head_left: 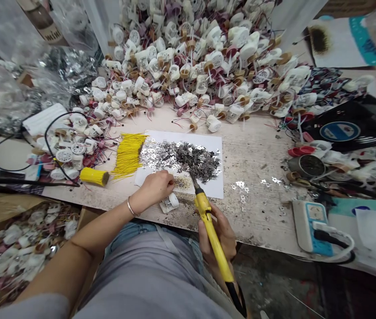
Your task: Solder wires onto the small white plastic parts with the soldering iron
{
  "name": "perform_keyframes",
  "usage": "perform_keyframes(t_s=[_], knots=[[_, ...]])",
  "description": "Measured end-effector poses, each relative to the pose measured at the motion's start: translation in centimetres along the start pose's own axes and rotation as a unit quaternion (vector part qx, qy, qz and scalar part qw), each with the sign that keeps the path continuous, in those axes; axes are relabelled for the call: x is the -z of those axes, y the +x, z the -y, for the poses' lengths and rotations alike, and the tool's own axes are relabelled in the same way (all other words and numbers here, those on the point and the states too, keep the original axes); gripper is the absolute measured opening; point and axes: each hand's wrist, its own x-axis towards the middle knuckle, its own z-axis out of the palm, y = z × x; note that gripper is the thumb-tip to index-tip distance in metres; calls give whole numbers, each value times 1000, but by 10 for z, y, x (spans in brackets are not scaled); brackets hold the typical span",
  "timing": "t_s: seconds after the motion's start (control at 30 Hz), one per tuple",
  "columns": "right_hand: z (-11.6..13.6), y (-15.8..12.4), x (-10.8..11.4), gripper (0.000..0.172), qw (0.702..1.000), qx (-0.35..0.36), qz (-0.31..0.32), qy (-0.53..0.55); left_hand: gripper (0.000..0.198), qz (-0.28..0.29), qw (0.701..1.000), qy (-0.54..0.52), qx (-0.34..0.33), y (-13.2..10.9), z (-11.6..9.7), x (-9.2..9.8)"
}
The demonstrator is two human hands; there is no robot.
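Worktable (257, 146), debris-strewn, carries white sheet (188, 135) and metal pieces (204, 164). Right hand (226, 235): fingers wrapped around yellow iron (214, 239), tip over sheet. Left hand (153, 189): fingers bunched by white housing (170, 203); pinch indeterminable. Floor (264, 274): dark.

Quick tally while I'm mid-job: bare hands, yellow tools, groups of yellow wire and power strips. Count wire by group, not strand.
Hands: 2 (left hand, right hand)
Yellow tool: 1, held in the right hand
Yellow wire groups: 2 (loose spread, round bundle)
Power strip: 1
Total: 6
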Motion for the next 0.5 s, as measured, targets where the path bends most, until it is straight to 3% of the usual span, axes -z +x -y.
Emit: perform_keyframes(t_s=[0.07, 0.13, 0.23, 0.3, 0.37, 0.43, 0.5], knots=[[-1, 8, -12, 32, 1000, -11, 13, 17, 18, -7, 1000, 5, -11, -3, 0, 2], [-2, 19, -26, 19, 1000, 4, -13, 21, 18, -27, 998, 16, -52, -7, -2, 4], [-5, 36, -43, 18, 999, 37, -39, 5, 18, -56, 990, -20, -127, -15, -7, 6], [-5, 44, -49, 16, 999, 36, -23, 1, 15, -85, 981, -112, -134, -18, -9, 5], [-2, 48, -49, 16, 1000, 7, -25, 6, 12, -123, 955, -245, -114, -20, -9, 2], [4, 47, -47, 18, 999, -24, -39, 24, 14, -153, 911, -371, -96, -19, -8, 0], [10, 43, -44, 21, 998, -15, -42, 37, 17, -174, 876, -442, -81, -19, -5, 0]])
